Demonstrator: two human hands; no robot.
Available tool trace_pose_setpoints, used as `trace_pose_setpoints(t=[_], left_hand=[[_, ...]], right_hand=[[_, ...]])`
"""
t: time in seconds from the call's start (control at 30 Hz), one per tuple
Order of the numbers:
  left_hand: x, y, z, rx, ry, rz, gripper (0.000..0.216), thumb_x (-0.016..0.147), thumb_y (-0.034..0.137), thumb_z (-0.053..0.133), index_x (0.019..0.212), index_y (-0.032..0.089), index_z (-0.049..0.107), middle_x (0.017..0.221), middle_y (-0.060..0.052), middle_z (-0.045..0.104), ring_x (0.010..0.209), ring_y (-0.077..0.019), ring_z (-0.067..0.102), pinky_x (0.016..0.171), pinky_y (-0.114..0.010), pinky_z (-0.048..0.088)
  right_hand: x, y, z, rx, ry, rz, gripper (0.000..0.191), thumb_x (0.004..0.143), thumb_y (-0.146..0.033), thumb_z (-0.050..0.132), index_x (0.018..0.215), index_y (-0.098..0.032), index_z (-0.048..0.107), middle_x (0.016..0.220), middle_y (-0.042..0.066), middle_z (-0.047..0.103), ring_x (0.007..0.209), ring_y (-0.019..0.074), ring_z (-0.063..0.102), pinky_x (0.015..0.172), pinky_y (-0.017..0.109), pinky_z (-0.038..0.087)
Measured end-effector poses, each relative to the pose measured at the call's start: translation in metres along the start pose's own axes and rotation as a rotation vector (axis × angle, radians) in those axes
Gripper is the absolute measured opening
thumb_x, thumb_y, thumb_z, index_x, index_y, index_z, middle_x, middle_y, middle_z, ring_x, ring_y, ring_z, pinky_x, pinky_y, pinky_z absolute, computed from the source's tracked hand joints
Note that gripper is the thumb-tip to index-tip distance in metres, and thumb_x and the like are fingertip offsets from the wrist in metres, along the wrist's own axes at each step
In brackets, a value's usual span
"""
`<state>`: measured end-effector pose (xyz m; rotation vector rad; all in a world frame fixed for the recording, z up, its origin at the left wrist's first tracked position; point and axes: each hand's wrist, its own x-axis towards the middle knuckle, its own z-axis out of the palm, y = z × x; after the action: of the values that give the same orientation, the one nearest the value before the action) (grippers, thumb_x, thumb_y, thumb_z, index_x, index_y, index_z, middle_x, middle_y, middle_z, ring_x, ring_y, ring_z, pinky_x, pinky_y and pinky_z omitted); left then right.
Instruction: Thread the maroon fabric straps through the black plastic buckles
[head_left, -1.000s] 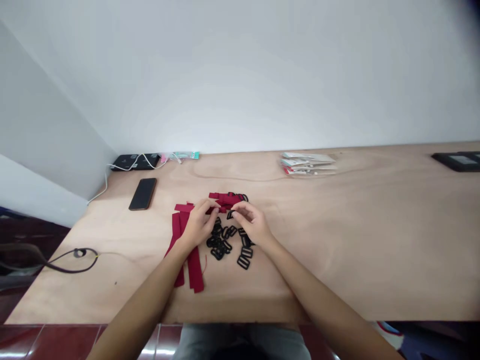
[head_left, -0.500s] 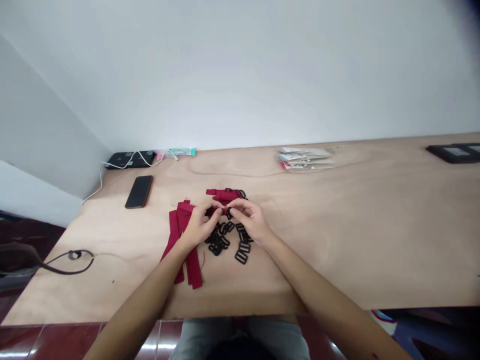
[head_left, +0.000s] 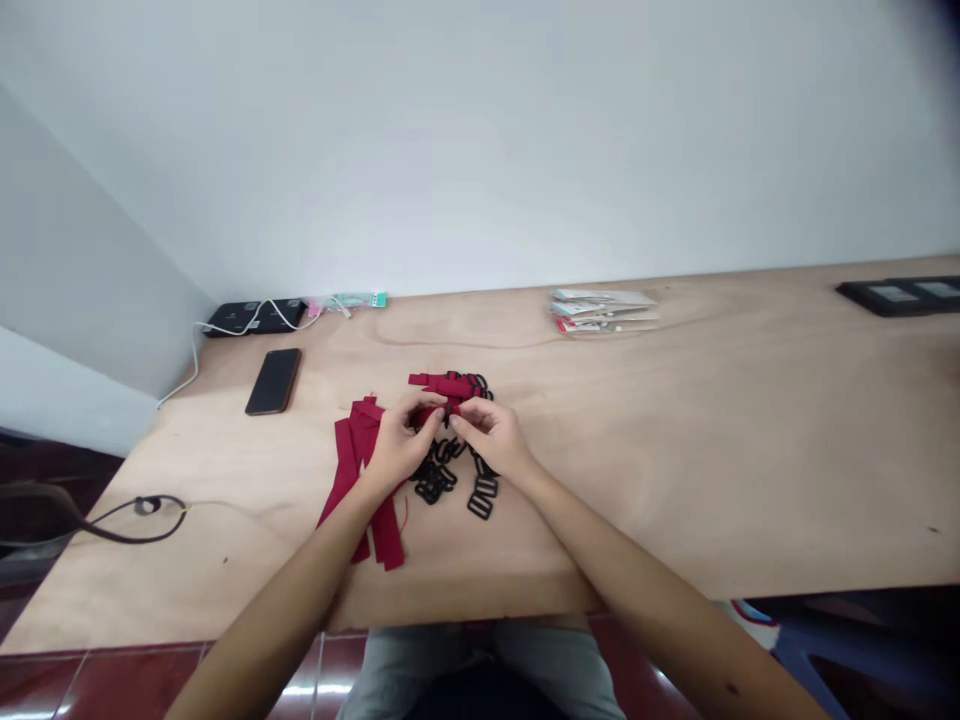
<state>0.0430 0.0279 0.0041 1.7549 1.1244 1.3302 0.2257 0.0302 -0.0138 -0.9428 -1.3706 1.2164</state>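
Observation:
My left hand (head_left: 403,435) pinches a short red strap, mostly covered by the fingers. Opposite it, fingertips almost touching, my right hand (head_left: 491,432) is closed on a small black buckle (head_left: 448,413) at the strap's end. How far the strap runs through the buckle is hidden. Loose black hooks (head_left: 433,482) lie below the hands, and black slide buckles (head_left: 481,498) lie by the right wrist. Several flat red straps (head_left: 386,530) are spread under and beside the left forearm. Just beyond the fingers rests a pile of red straps with black buckles (head_left: 454,384).
A phone (head_left: 273,381) lies at the left, with black boxes (head_left: 255,317) and a white cable behind it. Plastic packets (head_left: 604,311) sit near the wall. A black case (head_left: 900,294) is at the far right. A looped black cable (head_left: 142,520) hangs over the left edge.
The right fingers and the buckle have shifted slightly left, closer to the left fingertips. The whole view has moved a little. Both hands keep their hold.

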Motion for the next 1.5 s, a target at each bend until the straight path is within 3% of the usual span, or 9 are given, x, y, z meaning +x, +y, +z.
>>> trace_pose_setpoints(t=[0.23,0.5,0.63,0.77,0.93,1.0,1.07,1.3,1.5], left_hand=[[0.0,0.009,-0.008,0.155,-0.143,0.216,0.031,0.094,0.022,0.072,0.125,0.024,0.073,0.122,-0.012,0.076,0.119,-0.0281,0.07,0.106,-0.049,0.058],[0.003,0.009,-0.018,0.23,-0.143,0.25,0.021,0.093,0.029,0.079,0.111,0.022,0.071,0.11,-0.009,0.076,0.106,-0.0248,0.072,0.095,-0.041,0.06],[0.004,0.008,-0.022,0.25,-0.12,0.207,0.021,0.094,0.028,0.077,0.113,0.022,0.071,0.111,-0.009,0.075,0.106,-0.0248,0.072,0.093,-0.04,0.06],[0.005,0.007,-0.022,0.23,-0.113,0.145,0.023,0.093,0.032,0.079,0.112,0.021,0.072,0.111,-0.009,0.075,0.101,-0.0236,0.071,0.089,-0.038,0.059],[0.005,0.003,-0.018,0.155,-0.116,0.078,0.027,0.089,0.037,0.083,0.108,0.021,0.074,0.102,-0.007,0.076,0.093,-0.0219,0.071,0.084,-0.036,0.059],[0.005,0.001,-0.017,0.096,-0.11,0.045,0.028,0.089,0.039,0.083,0.106,0.02,0.074,0.102,-0.008,0.077,0.093,-0.022,0.072,0.086,-0.037,0.059],[0.005,0.001,-0.016,0.044,-0.106,0.025,0.029,0.089,0.04,0.083,0.105,0.019,0.074,0.104,-0.009,0.077,0.095,-0.0223,0.072,0.087,-0.036,0.06],[0.005,0.008,-0.02,0.068,-0.141,0.012,0.028,0.088,0.038,0.084,0.106,0.019,0.075,0.101,-0.007,0.075,0.088,-0.0196,0.069,0.082,-0.033,0.057],[0.007,0.001,-0.027,0.08,-0.093,0.042,0.027,0.088,0.035,0.084,0.109,0.021,0.075,0.11,-0.009,0.075,0.098,-0.0215,0.07,0.088,-0.036,0.058]], right_hand=[[0.0,-0.009,-0.004,-0.014,-0.062,0.006,0.041,0.091,-0.059,0.075,0.079,-0.021,0.065,0.066,-0.002,0.06,0.059,0.0142,0.053,0.057,0.028,0.045],[0.002,-0.005,-0.011,0.131,0.009,0.058,0.024,0.087,-0.042,0.073,0.077,-0.021,0.067,0.064,-0.003,0.054,0.059,0.014,0.048,0.058,0.028,0.041],[0.004,-0.005,-0.016,0.382,0.125,0.093,0.012,0.082,-0.034,0.071,0.081,-0.022,0.067,0.091,0.002,0.072,0.06,0.0128,0.053,0.058,0.03,0.047],[0.002,-0.014,-0.017,0.512,0.105,0.126,0.013,0.081,-0.034,0.075,0.084,-0.022,0.069,0.112,0.006,0.078,0.061,0.0134,0.058,0.055,0.03,0.05],[-0.001,-0.026,-0.016,0.52,-0.005,0.125,0.042,0.094,-0.066,0.063,0.109,-0.027,0.069,0.126,0.009,0.077,0.079,0.0203,0.072,0.068,0.036,0.06],[-0.001,-0.028,-0.016,0.516,-0.03,0.141,0.049,0.097,-0.072,0.055,0.122,-0.032,0.063,0.125,0.008,0.077,0.087,0.0227,0.075,0.071,0.038,0.061],[-0.001,-0.027,-0.014,0.531,-0.047,0.155,0.045,0.096,-0.065,0.064,0.128,-0.034,0.061,0.123,0.006,0.078,0.085,0.0213,0.074,0.071,0.037,0.061],[0.0,-0.02,-0.01,0.54,-0.026,0.172,0.043,0.076,-0.043,0.095,0.108,-0.025,0.073,0.075,-0.004,0.066,0.057,0.0107,0.053,0.055,0.026,0.046],[0.002,-0.013,-0.016,0.372,0.065,0.145,0.03,0.077,-0.041,0.093,0.096,-0.022,0.08,0.077,-0.001,0.068,0.065,0.0115,0.056,0.061,0.026,0.045]])
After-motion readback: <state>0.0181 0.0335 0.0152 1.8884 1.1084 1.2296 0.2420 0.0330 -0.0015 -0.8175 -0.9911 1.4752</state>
